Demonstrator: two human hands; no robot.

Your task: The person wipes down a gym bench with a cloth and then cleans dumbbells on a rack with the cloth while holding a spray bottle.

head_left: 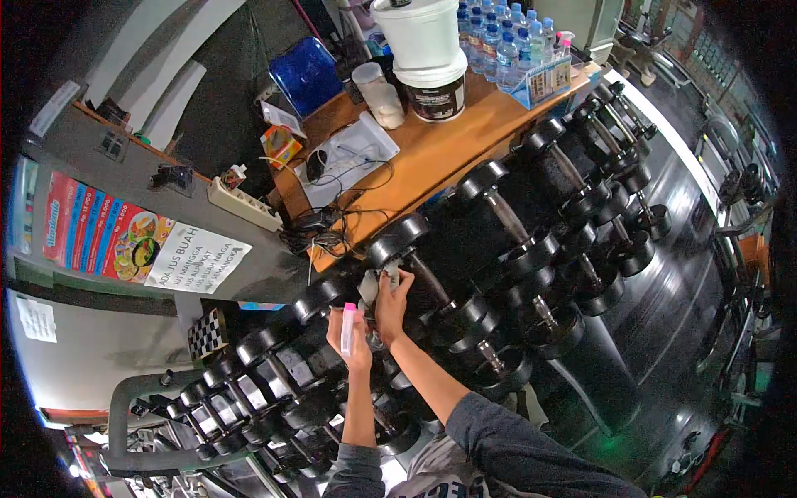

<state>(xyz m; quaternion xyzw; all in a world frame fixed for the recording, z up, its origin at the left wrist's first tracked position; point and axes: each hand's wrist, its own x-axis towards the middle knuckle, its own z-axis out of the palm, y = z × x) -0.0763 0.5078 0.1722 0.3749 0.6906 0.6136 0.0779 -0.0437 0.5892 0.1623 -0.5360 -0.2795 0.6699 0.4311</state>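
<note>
My left hand [360, 352] is closed around a small whitish bottle with a pink top [347, 334], held upright in front of the dumbbell rack. Just to its right, my right hand [390, 309] grips a crumpled grey cloth [369, 287]. The cloth is close to the round black head of a dumbbell [397, 239] on the upper row; whether it touches the metal is hard to make out. Left of the cloth lies another black dumbbell [320, 297], partly hidden behind my left hand.
More dumbbells [508, 214] fill the rack on both sides. Behind it stands a wooden desk [432, 158] with tangled cables [320, 228], white tubs [419, 37] and several water bottles [506, 54]. A menu poster [104, 228] and power strip [245, 203] are at left.
</note>
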